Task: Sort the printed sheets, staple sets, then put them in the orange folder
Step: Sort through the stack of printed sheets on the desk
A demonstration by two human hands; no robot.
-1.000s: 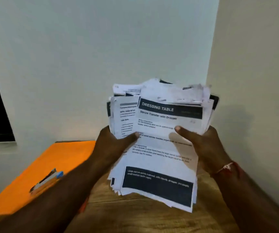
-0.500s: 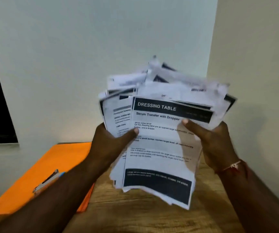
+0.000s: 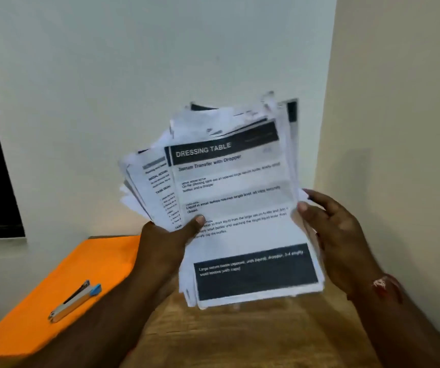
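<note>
— Above the desk [image 3: 240,338], dead centre, what is being held up?
— A thick, ragged stack of printed sheets [image 3: 234,187], upright and leaning a little toward one o'clock. The top sheet is headed "DRESSING TABLE" and has a dark band across its foot. The sheets behind it fan out toward ten and twelve o'clock.
— Who has hold of it?
— The left hand [image 3: 165,243] grips it at the stack's eight o'clock side, thumb pressed on the face of the top sheet, fingers hidden behind the paper. The right hand [image 3: 338,235] sits at the three o'clock edge, fingers only lightly bent, thumb tip touching the edge of the top sheet. Whether it pinches any paper, I cannot tell.
— And the orange folder?
— The orange folder [image 3: 62,274] lies flat on the desk at eight o'clock from the stack, with the left forearm crossing in front of its near corner. A stapler [image 3: 74,302] rests on it, blue end pointing to two o'clock, well apart from the sheets.
— Anything else?
— A red thread band [image 3: 384,285] circles the right wrist. Pale walls [image 3: 160,62] meet in a corner at one o'clock.
</note>
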